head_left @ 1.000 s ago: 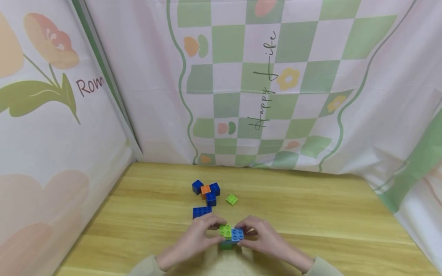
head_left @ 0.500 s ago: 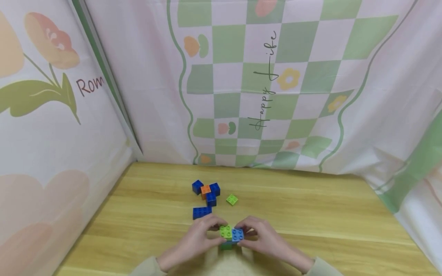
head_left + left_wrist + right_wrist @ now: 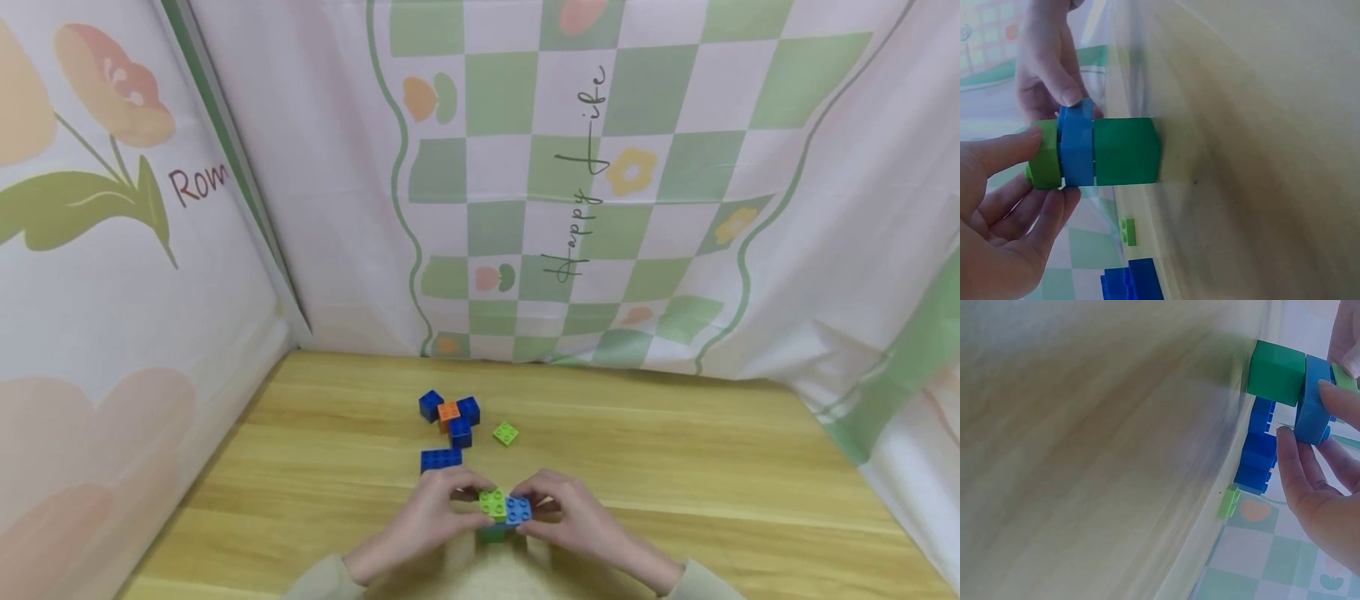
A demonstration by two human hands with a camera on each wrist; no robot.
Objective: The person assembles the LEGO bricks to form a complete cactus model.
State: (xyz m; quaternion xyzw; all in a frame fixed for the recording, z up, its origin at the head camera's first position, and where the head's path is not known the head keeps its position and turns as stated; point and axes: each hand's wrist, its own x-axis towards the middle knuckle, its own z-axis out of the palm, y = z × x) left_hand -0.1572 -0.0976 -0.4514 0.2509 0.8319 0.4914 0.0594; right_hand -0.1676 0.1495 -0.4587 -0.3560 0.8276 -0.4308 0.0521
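A small stack of toy building bricks stands between the two hands: a dark green block (image 3: 1125, 152) at the bottom, a lighter blue brick (image 3: 1077, 150) across it, and a lime green brick (image 3: 492, 505) on the blue one's left half. In the head view the left hand (image 3: 448, 504) pinches the lime brick between thumb and fingers. Thumb and fingers of the right hand (image 3: 567, 512) grip the blue brick's free right end, which juts past the green block. The right wrist view shows the dark green block low against the wooden table (image 3: 1116, 456).
Beyond the hands lie several dark blue bricks (image 3: 461, 432) clustered round an orange brick (image 3: 447, 412). A longer dark blue brick (image 3: 441, 459) sits by the left hand's knuckles. To its right is a thin lime green brick (image 3: 506, 433). Patterned curtains (image 3: 570, 250) hang behind the table.
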